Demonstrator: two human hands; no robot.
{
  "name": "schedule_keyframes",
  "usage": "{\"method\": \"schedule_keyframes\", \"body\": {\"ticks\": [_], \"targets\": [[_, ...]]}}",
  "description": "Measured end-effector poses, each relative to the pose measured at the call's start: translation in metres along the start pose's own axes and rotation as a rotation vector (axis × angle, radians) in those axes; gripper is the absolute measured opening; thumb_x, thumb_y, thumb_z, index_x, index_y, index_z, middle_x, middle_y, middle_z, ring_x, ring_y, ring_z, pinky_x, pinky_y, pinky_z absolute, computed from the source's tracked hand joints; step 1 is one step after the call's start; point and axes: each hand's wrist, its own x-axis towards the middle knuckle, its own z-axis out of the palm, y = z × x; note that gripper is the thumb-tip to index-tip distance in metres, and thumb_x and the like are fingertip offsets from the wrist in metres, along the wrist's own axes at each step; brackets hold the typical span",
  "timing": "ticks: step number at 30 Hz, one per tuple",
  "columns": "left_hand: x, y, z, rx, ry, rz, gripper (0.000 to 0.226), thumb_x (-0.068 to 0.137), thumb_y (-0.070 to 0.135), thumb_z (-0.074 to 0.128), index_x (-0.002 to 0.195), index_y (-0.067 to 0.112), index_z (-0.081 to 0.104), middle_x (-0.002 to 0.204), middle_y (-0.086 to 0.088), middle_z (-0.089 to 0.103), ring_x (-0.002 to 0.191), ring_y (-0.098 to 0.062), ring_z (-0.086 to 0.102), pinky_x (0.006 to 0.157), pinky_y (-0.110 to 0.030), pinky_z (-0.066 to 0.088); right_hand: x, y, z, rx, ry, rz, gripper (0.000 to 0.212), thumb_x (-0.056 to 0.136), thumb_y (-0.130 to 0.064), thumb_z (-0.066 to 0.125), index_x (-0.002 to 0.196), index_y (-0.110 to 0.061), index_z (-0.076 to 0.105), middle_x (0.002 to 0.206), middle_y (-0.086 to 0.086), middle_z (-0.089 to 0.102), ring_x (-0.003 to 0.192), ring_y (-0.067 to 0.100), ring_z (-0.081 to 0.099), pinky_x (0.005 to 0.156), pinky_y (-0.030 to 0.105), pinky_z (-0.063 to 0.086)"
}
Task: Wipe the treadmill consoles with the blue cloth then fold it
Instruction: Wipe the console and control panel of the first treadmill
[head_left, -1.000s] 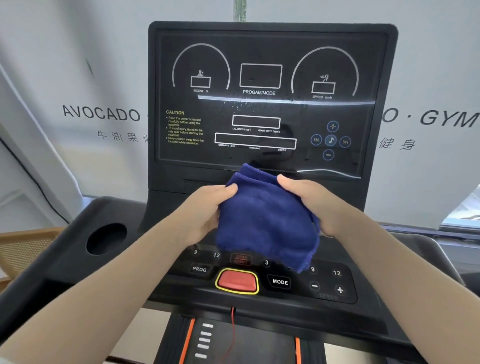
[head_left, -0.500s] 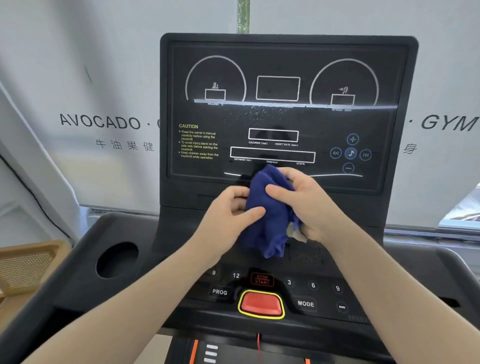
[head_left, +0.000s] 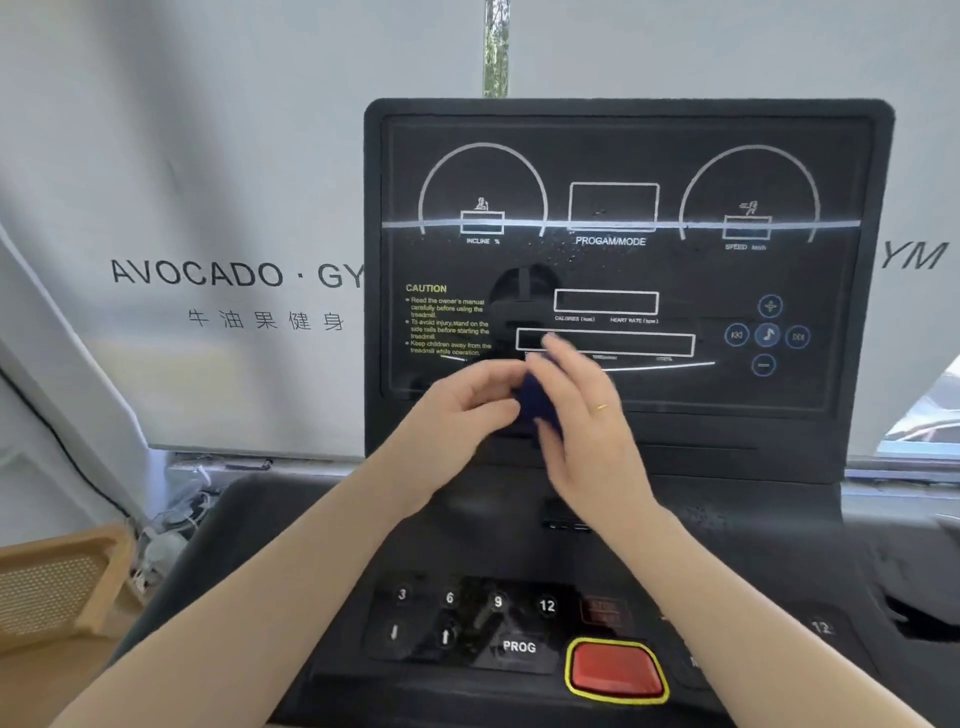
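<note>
Far left, we saw a tan woven-mesh panel in a light wooden frame (head_left: 49, 587) down in the corner, with a thin black cable (head_left: 62, 441) running up the white wall above it. Behind everything hung a smooth pale grey banner (head_left: 223, 208) printed with dark "AVOCADO · GY" lettering.

Our left hand (head_left: 457, 410) had its fingers curled in, thumb and fingertips pinching the left edge of the dark blue fuzzy cloth (head_left: 535, 400). The cloth was bunched up small, squeezed between both hands right in front of the lower edge of the display, so only a narrow soft wad of it showed. Our right hand (head_left: 582, 421) lay flat against the cloth's right side with the fingers mostly straight and a bit motion-blurred, a thin gold ring (head_left: 601, 408) on one finger.

Behind the hands stood the glossy black rectangular treadmill console (head_left: 628, 156), its screen marked with white arcs, boxes and yellow caution text, plus some specks near the middle. Lower down, the matte black button panel (head_left: 467, 618) had rounded number keys, and just right of it sat a chunky red stop button with a yellow rim (head_left: 615, 670). Round blue-outlined media buttons (head_left: 768, 335) sat at the console's right.
</note>
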Motion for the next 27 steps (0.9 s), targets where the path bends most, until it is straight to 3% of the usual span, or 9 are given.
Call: {"method": "schedule_keyframes", "body": {"ticks": [3, 5, 8, 13, 16, 19, 23, 25, 27], "targets": [[0.017, -0.012, -0.030, 0.338, 0.305, 0.100, 0.044, 0.090, 0.006, 0.051, 0.131, 0.023, 0.047, 0.129, 0.011, 0.050, 0.123, -0.005, 0.045, 0.104, -0.019, 0.031, 0.023, 0.019, 0.014, -0.107, 0.130, 0.205, 0.047, 0.080, 0.005, 0.063, 0.119, -0.009, 0.042, 0.142, 0.029, 0.031, 0.126, 0.040, 0.040, 0.106, 0.041, 0.035], [0.030, -0.025, -0.052, 0.428, 0.380, 0.049, 0.054, 0.093, 0.010, 0.048, 0.143, 0.018, 0.030, 0.149, 0.004, 0.031, 0.138, -0.011, 0.026, 0.112, -0.022, 0.018, 0.038, 0.028, 0.026, -0.229, 0.087, 0.223, 0.046, 0.078, 0.000, 0.071, 0.117, -0.004, 0.047, 0.139, 0.029, 0.035, 0.125, 0.041, 0.039, 0.105, 0.044, 0.037], [0.045, -0.042, -0.076, 0.431, 0.397, -0.072, 0.063, 0.094, 0.025, 0.044, 0.148, 0.017, 0.013, 0.157, -0.002, 0.008, 0.144, -0.015, 0.009, 0.117, -0.032, 0.006, 0.041, 0.019, 0.054, -0.384, -0.064, -0.025, 0.045, 0.079, -0.017, 0.068, 0.117, 0.002, 0.053, 0.134, 0.026, 0.046, 0.124, 0.041, 0.040, 0.106, 0.049, 0.036], [0.056, -0.052, -0.086, 0.305, 0.385, -0.009, 0.060, 0.097, 0.019, 0.038, 0.149, 0.022, 0.008, 0.154, 0.009, 0.016, 0.138, -0.004, 0.016, 0.116, -0.028, 0.012, 0.033, -0.003, 0.093, -0.536, -0.321, -0.331, 0.041, 0.086, -0.031, 0.047, 0.120, -0.012, 0.061, 0.140, 0.010, 0.047, 0.130, 0.034, 0.039, 0.110, 0.052, 0.025], [0.055, -0.054, -0.090, 0.299, 0.364, -0.013, 0.060, 0.097, 0.019, 0.036, 0.150, 0.021, 0.009, 0.155, 0.008, 0.017, 0.140, -0.007, 0.019, 0.116, -0.030, 0.014, 0.053, 0.006, 0.095, -0.627, -0.193, -0.310, 0.043, 0.082, -0.034, 0.047, 0.121, -0.018, 0.057, 0.144, 0.009, 0.042, 0.128, 0.032, 0.040, 0.105, 0.051, 0.029], [0.056, -0.054, -0.095, 0.386, 0.369, 0.069, 0.060, 0.096, 0.016, 0.039, 0.149, 0.014, 0.010, 0.155, 0.003, 0.014, 0.141, -0.008, 0.014, 0.116, -0.025, 0.007, 0.085, 0.020, 0.083, -0.692, -0.004, -0.069, 0.050, 0.076, -0.044, 0.050, 0.117, -0.016, 0.046, 0.141, 0.010, 0.031, 0.117, 0.030, 0.037, 0.089, 0.042, 0.031], [0.063, -0.045, -0.096, 0.622, 0.432, 0.175, 0.074, 0.095, 0.019, 0.047, 0.148, 0.014, -0.004, 0.157, 0.001, -0.007, 0.144, -0.010, -0.006, 0.110, -0.016, -0.005, 0.127, 0.048, 0.051, -0.691, 0.160, 0.213, 0.044, 0.079, -0.040, 0.060, 0.108, -0.007, 0.054, 0.124, 0.020, 0.050, 0.104, 0.036, 0.047, 0.083, 0.039, 0.034], [0.069, -0.041, -0.094, 0.704, 0.426, 0.198, 0.079, 0.093, 0.023, 0.052, 0.148, 0.012, -0.004, 0.157, -0.002, -0.008, 0.144, -0.012, -0.007, 0.110, -0.018, -0.004, 0.127, 0.050, 0.047, -0.665, 0.210, 0.170, 0.038, 0.082, -0.033, 0.062, 0.107, -0.005, 0.059, 0.121, 0.021, 0.055, 0.104, 0.039, 0.053, 0.090, 0.040, 0.038], [0.073, -0.038, -0.089, 0.767, 0.398, 0.203, 0.085, 0.089, 0.026, 0.057, 0.148, 0.009, -0.002, 0.157, -0.007, -0.008, 0.144, -0.016, -0.007, 0.112, -0.023, -0.001, 0.108, 0.043, 0.060, -0.675, 0.178, -0.060, 0.036, 0.085, -0.029, 0.056, 0.110, -0.004, 0.063, 0.125, 0.020, 0.057, 0.110, 0.039, 0.054, 0.096, 0.045, 0.043]]}}
